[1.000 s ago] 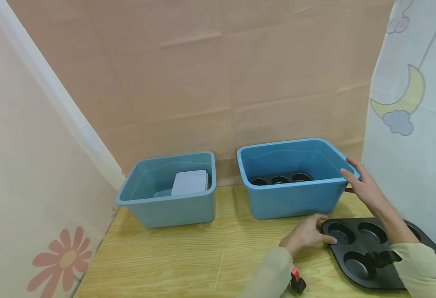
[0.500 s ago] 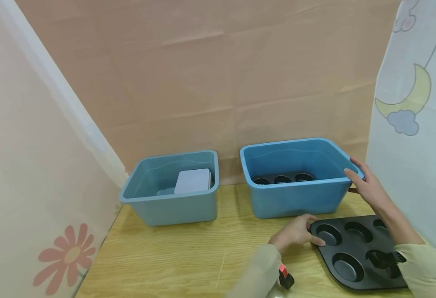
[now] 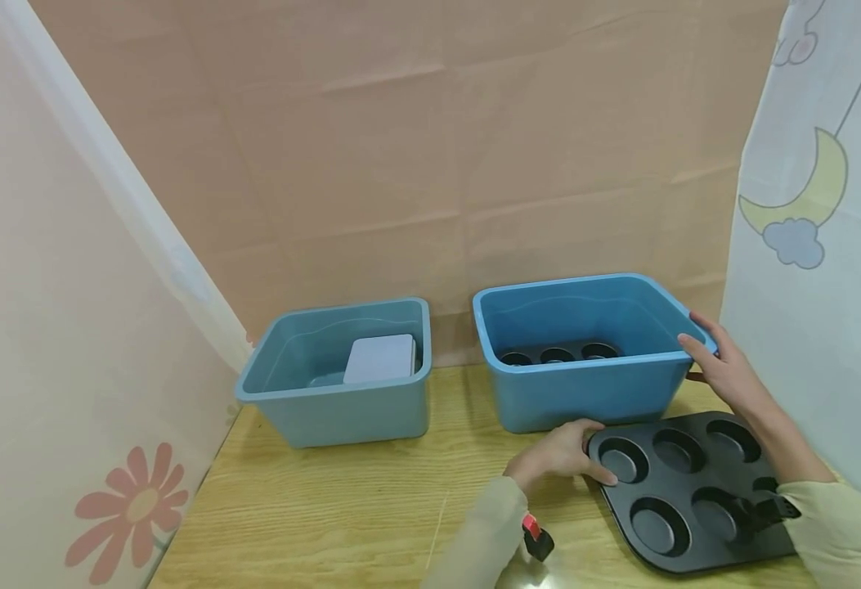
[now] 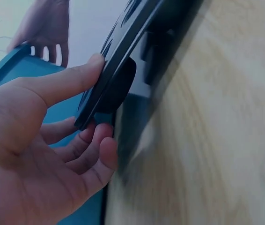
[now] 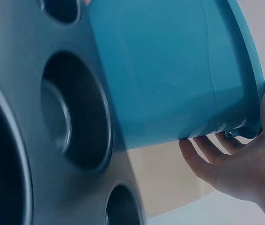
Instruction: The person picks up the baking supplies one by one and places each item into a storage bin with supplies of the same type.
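My left hand [image 3: 558,455] pinches the far left corner of a dark muffin tin [image 3: 651,478], thumb on top and fingers beneath. In the left wrist view that tin [image 4: 118,70] is tilted, its edge raised off the table. My right hand [image 3: 732,372] grips the right end of a blue bin [image 3: 577,393], with the thumb over the rim and the fingers outside. The right forearm crosses above the tin and hides its right side. Inside the blue bin lies another dark muffin tin [image 3: 573,347], partly hidden by the front wall.
A grey-blue bin [image 3: 356,417] stands to the left, holding a stack of pale square things [image 3: 378,358]. Behind both bins hangs a brown cloth [image 3: 342,164]. Patterned cloths [image 3: 805,343] close the sides of the wooden table [image 3: 312,515].
My left hand has drawn the muffin tin leftward across the table, showing more of its cups. The right hand keeps its grip on the blue bin.
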`<state>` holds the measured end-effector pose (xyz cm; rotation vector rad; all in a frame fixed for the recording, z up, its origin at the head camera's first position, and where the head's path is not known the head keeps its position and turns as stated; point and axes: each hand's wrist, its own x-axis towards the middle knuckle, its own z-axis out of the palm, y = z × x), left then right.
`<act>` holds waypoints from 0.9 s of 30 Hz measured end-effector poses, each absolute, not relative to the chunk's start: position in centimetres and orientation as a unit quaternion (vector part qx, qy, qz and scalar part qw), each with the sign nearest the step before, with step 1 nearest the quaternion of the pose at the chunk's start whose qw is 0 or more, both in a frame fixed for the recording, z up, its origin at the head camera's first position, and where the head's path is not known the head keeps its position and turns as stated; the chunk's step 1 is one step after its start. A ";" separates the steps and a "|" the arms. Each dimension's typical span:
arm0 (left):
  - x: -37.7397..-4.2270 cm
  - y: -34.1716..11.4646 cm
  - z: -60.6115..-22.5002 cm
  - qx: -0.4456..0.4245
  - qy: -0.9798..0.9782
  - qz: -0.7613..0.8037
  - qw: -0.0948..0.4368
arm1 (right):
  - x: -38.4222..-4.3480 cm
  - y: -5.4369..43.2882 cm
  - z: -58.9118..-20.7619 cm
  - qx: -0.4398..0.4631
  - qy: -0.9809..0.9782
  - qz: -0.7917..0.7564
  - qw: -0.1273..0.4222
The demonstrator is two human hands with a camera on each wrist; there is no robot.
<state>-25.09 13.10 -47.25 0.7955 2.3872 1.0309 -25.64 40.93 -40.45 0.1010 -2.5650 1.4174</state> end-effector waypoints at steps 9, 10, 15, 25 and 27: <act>-26.0 10.7 -46.3 0.322 0.845 0.373 0.208 | -25.5 41.0 -40.2 0.031 -0.873 0.477 0.099; -26.0 10.5 -46.2 0.325 0.842 0.375 0.209 | -25.5 41.0 -40.2 0.031 -0.872 0.478 0.099; -26.0 9.7 -45.8 0.333 0.834 0.387 0.210 | -25.5 41.1 -40.4 0.036 -0.874 0.474 0.103; -26.0 8.3 -44.9 0.384 0.802 0.414 0.193 | -25.7 41.3 -40.8 0.042 -0.875 0.469 0.109; -26.0 8.0 -44.7 0.394 0.793 0.422 0.196 | -25.7 41.2 -40.8 0.039 -0.877 0.467 0.109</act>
